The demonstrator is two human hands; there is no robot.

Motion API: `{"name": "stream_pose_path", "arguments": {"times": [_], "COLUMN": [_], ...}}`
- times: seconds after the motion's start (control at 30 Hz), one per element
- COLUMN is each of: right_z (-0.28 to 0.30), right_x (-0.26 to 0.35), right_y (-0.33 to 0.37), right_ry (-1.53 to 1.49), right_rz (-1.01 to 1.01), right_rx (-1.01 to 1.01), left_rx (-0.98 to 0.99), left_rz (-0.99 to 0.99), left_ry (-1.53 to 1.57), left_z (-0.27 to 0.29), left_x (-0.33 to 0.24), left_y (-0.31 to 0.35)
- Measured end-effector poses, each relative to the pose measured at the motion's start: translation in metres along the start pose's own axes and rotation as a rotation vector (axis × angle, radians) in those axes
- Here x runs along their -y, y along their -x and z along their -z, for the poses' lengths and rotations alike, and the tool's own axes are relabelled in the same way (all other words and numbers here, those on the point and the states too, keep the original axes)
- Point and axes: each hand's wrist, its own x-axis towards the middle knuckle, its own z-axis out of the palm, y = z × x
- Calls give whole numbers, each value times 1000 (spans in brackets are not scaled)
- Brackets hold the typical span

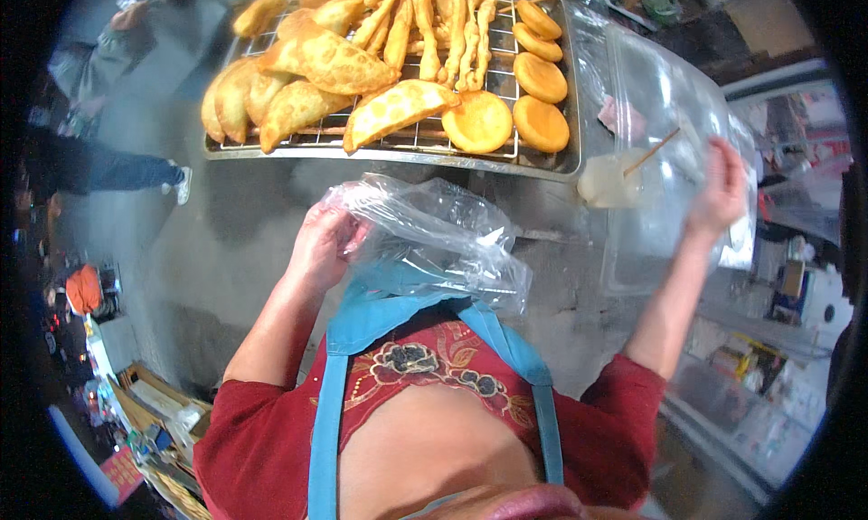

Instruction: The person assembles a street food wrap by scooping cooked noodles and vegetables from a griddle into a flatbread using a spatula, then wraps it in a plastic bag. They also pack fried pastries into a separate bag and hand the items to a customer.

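Note:
My left hand (333, 240) grips the gathered edge of a clear plastic bag (443, 231), which hangs crumpled in front of my blue apron. My right hand (721, 190) is raised far to the right, fingers stretched upward and slightly blurred, with nothing visible in it. It is nearest to a clear plastic sheet or cover (651, 240). Beyond the bag stands a metal tray (389, 163) with a wire rack. Golden fried turnovers (334, 65) lie on its left, twisted fried dough sticks (461, 32) at the back, and round fried cakes (540, 77) on the right.
A pale translucent tub (610, 181) with a thin wooden stick (653, 152) in it sits right of the tray. Another stick (542, 0) pokes past the tray's back corner. Other people's legs (117, 176) show at the left. A cardboard box (154, 393) stands lower left.

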Motion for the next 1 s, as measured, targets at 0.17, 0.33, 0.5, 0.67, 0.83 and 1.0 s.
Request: {"name": "stream_pose_path", "arguments": {"times": [0.17,0.33,0.5,0.67,0.83,1.0], "right_z": [-108,-144,-148,-142,-132,-118], "right_x": [40,20,3,-7,-3,12], "right_y": [90,98,94,82,57,44], "right_ry": [387,652,692,634,462,-50], "right_rz": [326,360,430,347,-71,-489], "right_rx": [491,405,447,392,497,457], "left_rx": [150,205,374,288,189,-81], "left_rz": [29,23,99,38,104,156], "left_ry": [-78,-357,-392,-116,-31,160], "left_z": [17,41,57,63,63,52], "left_x": [-16,-35,-54,-75,-88,-100], "left_y": [-10,-4,-8,-20,-21,-28]}}
